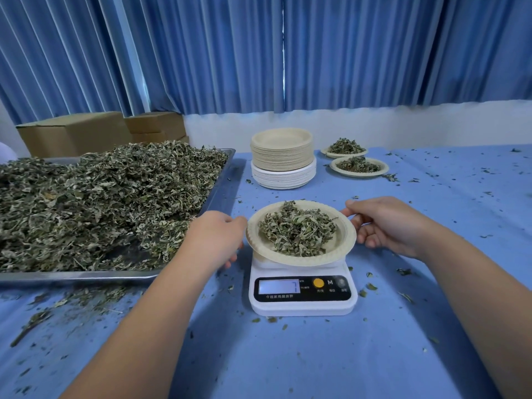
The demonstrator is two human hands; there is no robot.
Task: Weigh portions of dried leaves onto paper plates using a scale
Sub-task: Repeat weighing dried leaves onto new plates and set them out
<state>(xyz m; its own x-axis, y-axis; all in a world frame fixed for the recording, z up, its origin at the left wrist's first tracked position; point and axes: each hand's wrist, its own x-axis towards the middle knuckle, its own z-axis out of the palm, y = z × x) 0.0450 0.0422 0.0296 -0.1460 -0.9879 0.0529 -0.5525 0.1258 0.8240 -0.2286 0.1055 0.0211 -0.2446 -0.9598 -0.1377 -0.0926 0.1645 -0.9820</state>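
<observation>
Pale beige, the paper plate [344, 245] is over the white scale [302, 303] on the blue bench [288, 358], and we see a loose grey-green heap of dried leaves [298, 230] in its middle. Our left hand [218, 237] grips its left rim; our right hand [385, 223] pinches the right rim, thumb above, fingers below.

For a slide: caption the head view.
A person's left hand and right hand hold a paper plate of dried leaves over the scale beside a heaped tray.

Shiny metal tray [86, 274], seemingly matt paper plate [344, 249]
</observation>
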